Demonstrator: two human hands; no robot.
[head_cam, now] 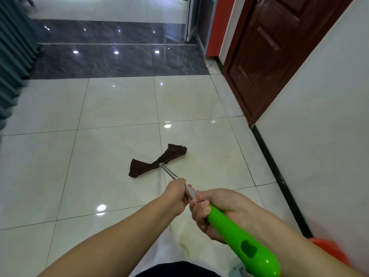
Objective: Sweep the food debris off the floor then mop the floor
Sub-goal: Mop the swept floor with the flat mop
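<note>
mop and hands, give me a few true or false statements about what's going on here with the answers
1. Both hands grip the mop. True: the left hand holds the metal shaft and the right hand holds the green handle.
2. The mop cloth is white. False: it is dark brown.
3. The cloth lies on a pale floor tile. True.
4. The wooden door is to the left. False: it is on the right, and a grey curtain hangs on the left.
5. The cloth lies on the dark grey floor strip. False: that strip is farther ahead.
</note>
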